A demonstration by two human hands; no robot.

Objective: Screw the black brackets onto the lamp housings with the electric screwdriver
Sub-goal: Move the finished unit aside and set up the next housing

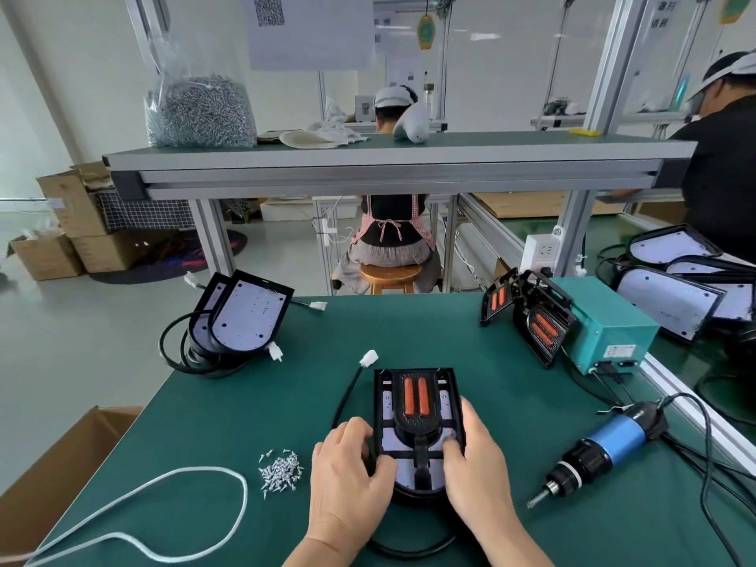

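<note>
A lamp housing (pixel 388 407) lies flat on the green table (pixel 491 382) in front of me, with a black bracket (pixel 417 403) holding two orange strips laid on it. My left hand (pixel 347 464) grips the housing's left near edge, fingers curled. My right hand (pixel 474 456) holds the right near edge, thumb pressing on the white plate beside the bracket's stem. The electric screwdriver (pixel 601 452), black and blue, lies on the table to the right, bit pointing toward me. A small pile of screws (pixel 282 470) sits left of my left hand.
Two stacked housings (pixel 241 317) with coiled cable stand at the far left. More black brackets (pixel 527 317) lean against a teal box (pixel 609 321) at the right. A white cord (pixel 163 509) loops near left; a cardboard box (pixel 61 456) is beside the table. Other people work beyond.
</note>
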